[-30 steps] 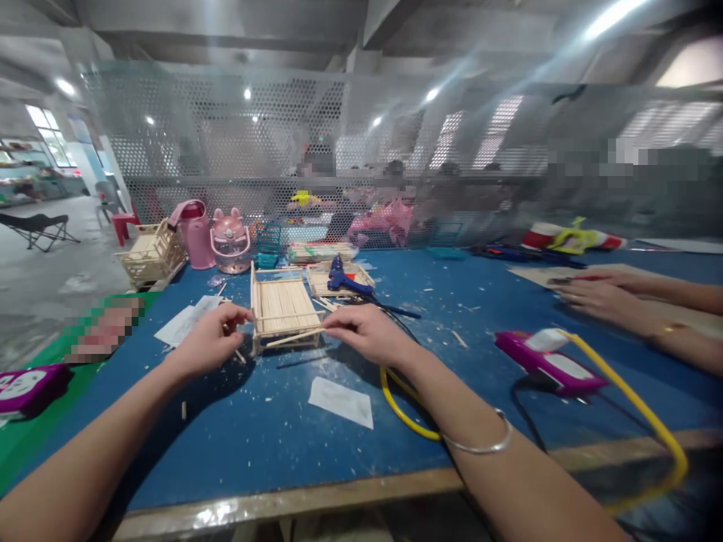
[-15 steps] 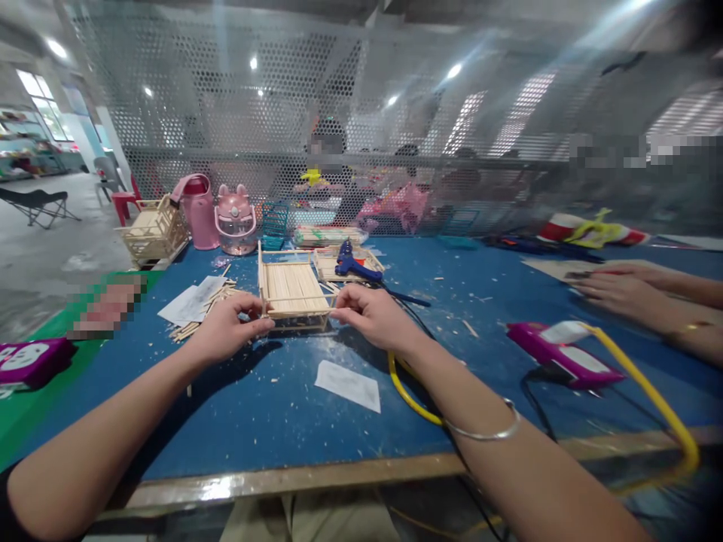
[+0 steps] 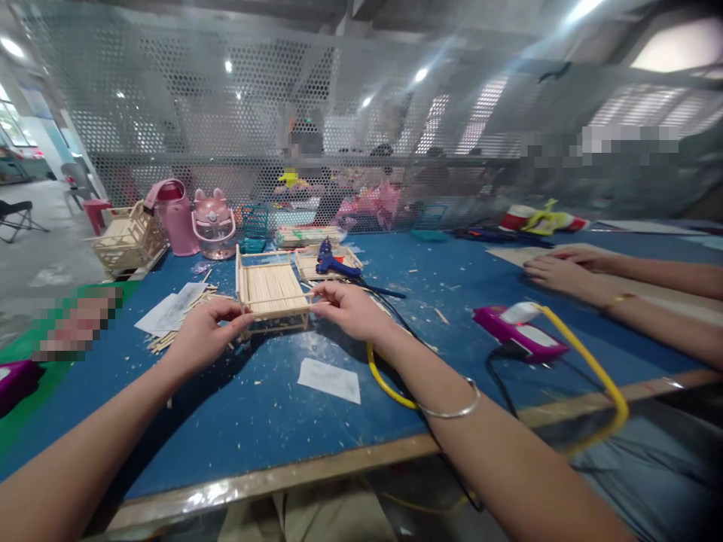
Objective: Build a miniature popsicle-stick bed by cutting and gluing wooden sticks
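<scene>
Our left hand [image 3: 210, 331] and right hand [image 3: 353, 312] pinch near corners of slatted wooden-stick frame [image 3: 274, 290], left of frame centre. Behind it, blue glue gun [image 3: 337, 263]; below, thin white paper [image 3: 329, 380] on scuffed blue tabletop [image 3: 242, 429].

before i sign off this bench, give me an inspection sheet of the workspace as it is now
surface: blue tabletop, littered with small pale scraps
things in hand: stick frame upright on the tabletop
clutter: loose sticks left of the frame; white paper in front; blue glue gun behind
hands: left hand and right hand grip the frame's near corners
cables: yellow cable runs from the purple power strip over the table edge
surroundings: perforated screen behind; a co-worker's hands at right
spills: nothing seen
</scene>
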`<state>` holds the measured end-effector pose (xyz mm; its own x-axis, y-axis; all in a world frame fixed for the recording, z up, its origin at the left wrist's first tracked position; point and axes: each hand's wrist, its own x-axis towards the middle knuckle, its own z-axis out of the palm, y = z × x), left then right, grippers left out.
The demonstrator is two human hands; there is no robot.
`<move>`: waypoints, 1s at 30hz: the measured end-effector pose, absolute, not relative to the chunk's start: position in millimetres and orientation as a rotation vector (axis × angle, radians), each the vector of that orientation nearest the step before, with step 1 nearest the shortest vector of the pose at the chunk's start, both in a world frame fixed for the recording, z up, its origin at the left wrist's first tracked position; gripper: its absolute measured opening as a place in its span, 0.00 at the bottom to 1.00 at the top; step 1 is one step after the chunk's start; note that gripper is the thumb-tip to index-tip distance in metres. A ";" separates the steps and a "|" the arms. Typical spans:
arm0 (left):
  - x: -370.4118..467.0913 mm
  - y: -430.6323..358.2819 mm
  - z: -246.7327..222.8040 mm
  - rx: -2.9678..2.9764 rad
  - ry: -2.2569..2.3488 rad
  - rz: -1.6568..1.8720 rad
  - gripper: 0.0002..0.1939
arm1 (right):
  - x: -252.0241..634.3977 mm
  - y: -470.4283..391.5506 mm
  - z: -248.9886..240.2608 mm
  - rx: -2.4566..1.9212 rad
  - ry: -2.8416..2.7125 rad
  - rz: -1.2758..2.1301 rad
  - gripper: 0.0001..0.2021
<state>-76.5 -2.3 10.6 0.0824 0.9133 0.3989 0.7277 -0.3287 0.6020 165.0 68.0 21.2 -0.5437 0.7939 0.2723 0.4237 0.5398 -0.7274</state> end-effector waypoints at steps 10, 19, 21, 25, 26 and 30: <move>-81.5 -0.2 11.8 2.188 1.644 1.047 0.14 | 163.0 68.7 19.5 -0.985 -2.173 0.864 0.06; -88.2 1.5 15.4 2.088 1.503 0.997 0.09 | 160.7 69.3 18.1 -0.952 -2.168 0.918 0.06; -89.5 2.9 13.6 2.082 1.501 1.015 0.09 | 161.0 70.5 17.4 -0.950 -2.159 0.928 0.06; -91.6 5.4 10.4 2.088 1.477 1.013 0.10 | 162.6 72.8 17.1 -0.997 -2.088 0.868 0.07; -91.9 5.6 10.4 2.087 1.469 1.006 0.09 | 163.0 73.1 17.3 -1.008 -2.079 0.830 0.07; -91.9 4.8 12.7 2.103 1.478 0.998 0.08 | 162.8 73.2 17.2 -1.020 -2.092 0.730 0.07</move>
<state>-91.9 4.8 12.7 0.1941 0.9236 0.3307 0.6521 -0.3733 0.6599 162.8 73.2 17.2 -0.4551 0.8257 0.3334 0.4393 0.5339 -0.7225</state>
